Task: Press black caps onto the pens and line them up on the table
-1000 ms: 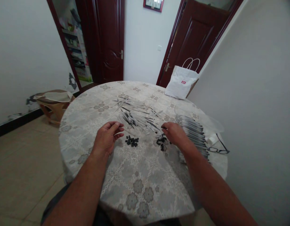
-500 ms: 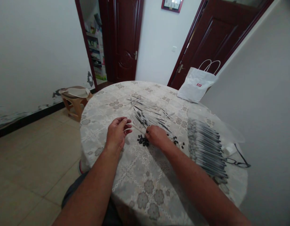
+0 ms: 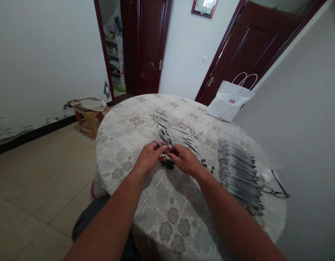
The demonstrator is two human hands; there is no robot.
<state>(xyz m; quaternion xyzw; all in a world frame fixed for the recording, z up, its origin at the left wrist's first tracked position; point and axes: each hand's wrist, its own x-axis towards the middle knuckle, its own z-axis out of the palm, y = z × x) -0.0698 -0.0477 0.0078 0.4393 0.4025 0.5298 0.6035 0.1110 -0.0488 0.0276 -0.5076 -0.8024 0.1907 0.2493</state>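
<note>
My left hand (image 3: 150, 156) is closed, thumb and fingers pinching a thin pale pen barrel (image 3: 158, 143) over the table. The fingers of my right hand (image 3: 182, 158) are pinched at the barrel's near end, against my left fingertips; what lies between them is too small to make out. Just below both hands is a small heap of black plugs (image 3: 168, 164), partly covered by the fingers. Beyond the hands lies a loose pile of pale pen barrels and dark thin rods (image 3: 178, 135). A few more black plugs (image 3: 204, 163) are scattered right of my right wrist.
On the right of the round, cloth-covered table (image 3: 148, 214) lies a row of grey pens (image 3: 239, 170) on clear plastic. Eyeglasses (image 3: 274, 188) rest beside them. A white paper bag (image 3: 229, 100) stands at the back right. A wooden stool (image 3: 89, 117) stands at left.
My right hand has lifted from the black plugs to meet my left hand. My left hand has moved right, and both hands now meet at the pen barrel. The view has shifted slightly.
</note>
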